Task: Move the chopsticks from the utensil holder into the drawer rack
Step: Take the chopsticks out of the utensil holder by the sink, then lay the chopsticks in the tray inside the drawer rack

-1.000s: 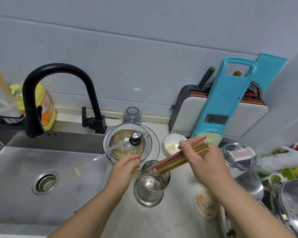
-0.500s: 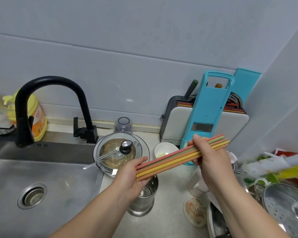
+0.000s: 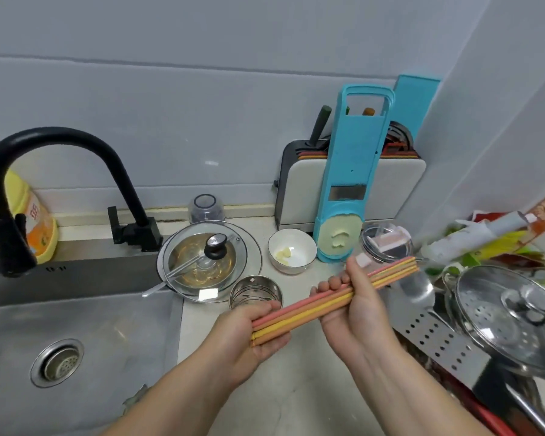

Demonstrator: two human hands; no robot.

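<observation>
A bundle of several coloured chopsticks (image 3: 299, 311), pink, yellow and orange, lies nearly level above the counter, held in both hands. My left hand (image 3: 249, 338) cups the near ends from below. My right hand (image 3: 353, 303) wraps around the middle, and the far ends stick out to the right of it. The steel perforated utensil holder (image 3: 255, 291) stands upright on the counter just behind my left hand, with nothing showing inside. No drawer rack shows in this view.
A glass pot lid (image 3: 208, 262) over a dish and a white bowl (image 3: 291, 251) sit behind the holder. The sink (image 3: 76, 350) and black tap (image 3: 60, 171) are to the left. A steel pot with lid (image 3: 510, 316), a perforated steel tray (image 3: 434, 341) and a blue slicer (image 3: 350, 184) crowd the right.
The chopsticks came out of the holder, and my left hand moved from the holder to grip their near ends. The bundle has dropped toward me and turned nearly level.
</observation>
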